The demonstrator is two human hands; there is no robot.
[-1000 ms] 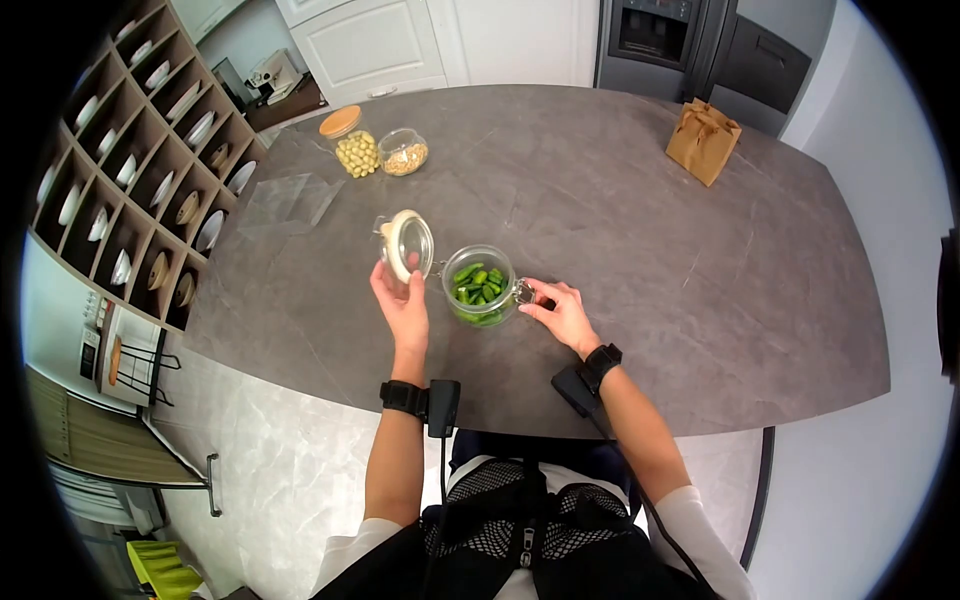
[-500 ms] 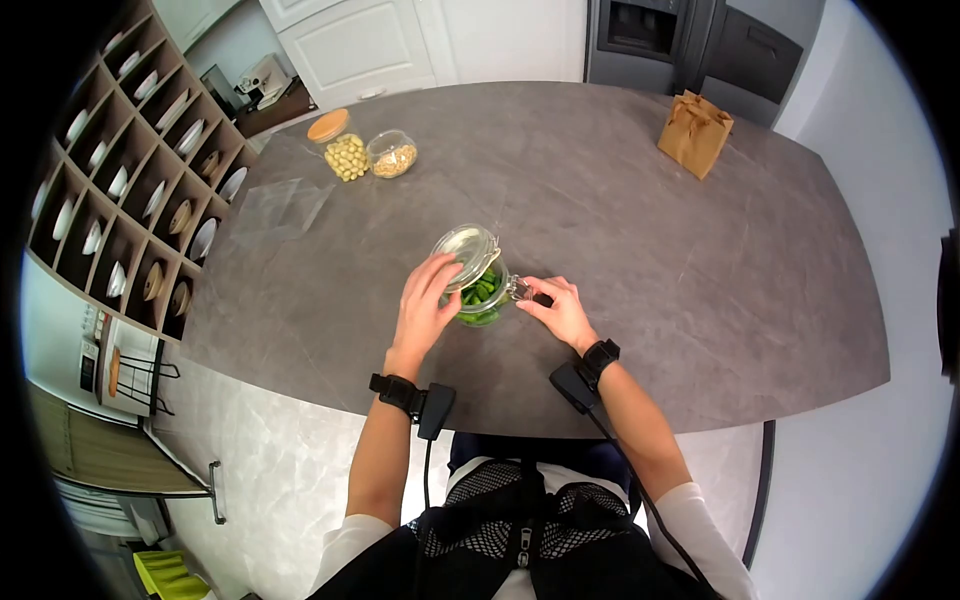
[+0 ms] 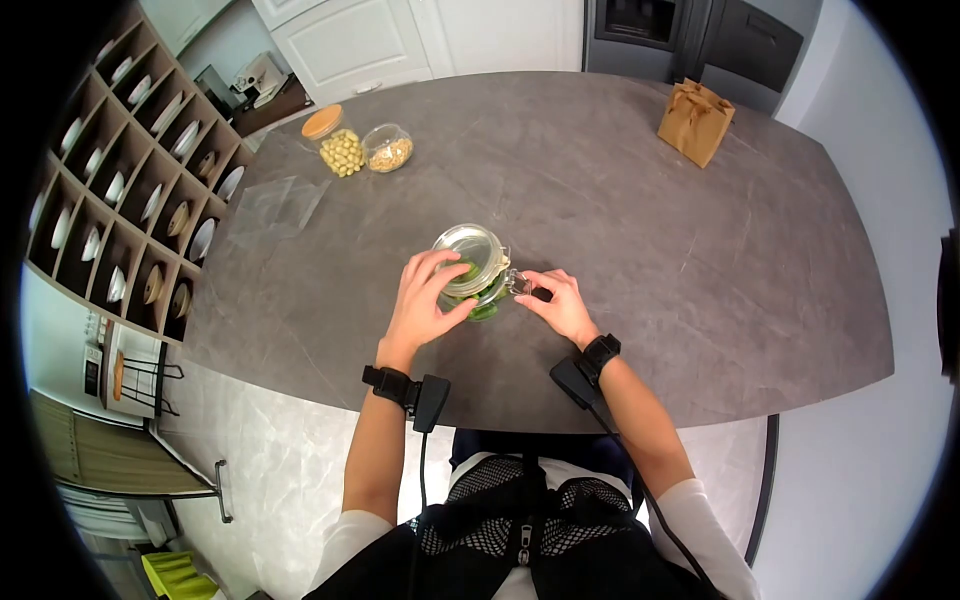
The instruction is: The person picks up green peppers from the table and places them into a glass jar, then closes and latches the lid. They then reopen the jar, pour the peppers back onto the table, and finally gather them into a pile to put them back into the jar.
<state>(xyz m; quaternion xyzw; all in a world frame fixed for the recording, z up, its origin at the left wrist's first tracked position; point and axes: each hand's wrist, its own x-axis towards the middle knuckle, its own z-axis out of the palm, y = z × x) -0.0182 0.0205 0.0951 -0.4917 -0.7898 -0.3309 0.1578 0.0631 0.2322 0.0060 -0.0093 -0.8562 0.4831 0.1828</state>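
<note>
In front of me on the table stands a clear glass jar [image 3: 482,312] with green pieces inside that look like cut vegetables. Its hinged glass lid [image 3: 466,242] lies tilted over the mouth and covers most of it. My left hand [image 3: 418,308] grips the lid's near left side, fingertips on top and thumb at the jar's near rim. At the jar's right side, my right hand [image 3: 562,308] pinches the metal wire clasp [image 3: 518,283] between thumb and fingers. Black straps with small boxes circle both wrists.
A wooden-lidded jar of pale nuts [image 3: 342,152] and a glass bowl of light brown bits [image 3: 388,150] stand at the back left. Nearer lies a clear plastic bag [image 3: 278,208]. A brown paper bag [image 3: 696,124] stands at the back right of the grey table [image 3: 640,230].
My left hand has brought the lid down and slightly right over the jar's mouth, so fewer green pieces show uncovered. My right hand has stayed at the clasp.
</note>
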